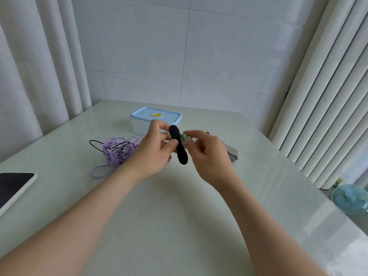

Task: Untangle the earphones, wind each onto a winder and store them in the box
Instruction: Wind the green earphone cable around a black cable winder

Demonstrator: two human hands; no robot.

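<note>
Fingers (171,144) of left hand (153,152) gripping black winder (180,152) above tabletop (179,206). Fingers of right hand (208,156) pinching green earphones (185,137) beside it. Purple tangle (119,150) lying left, near shut box (139,127).

The winder (178,145) is plain black. The cord (185,137) bunched against it is pale green. The tangle (117,150) is lilac, with a thin black cable (93,143) threaded through it. The box (139,126) is cloudy white, its lid (143,113) light blue, its sticker (157,115) yellow. The spare winders (233,154) are grey and off-white. The table (179,216) is pale greenish white. The tablet (14,186) has a black screen in a white frame. The fan (350,198) is light blue. The curtain (29,76) is white; the wall (219,46) is white tile with thin dark seams.
</note>
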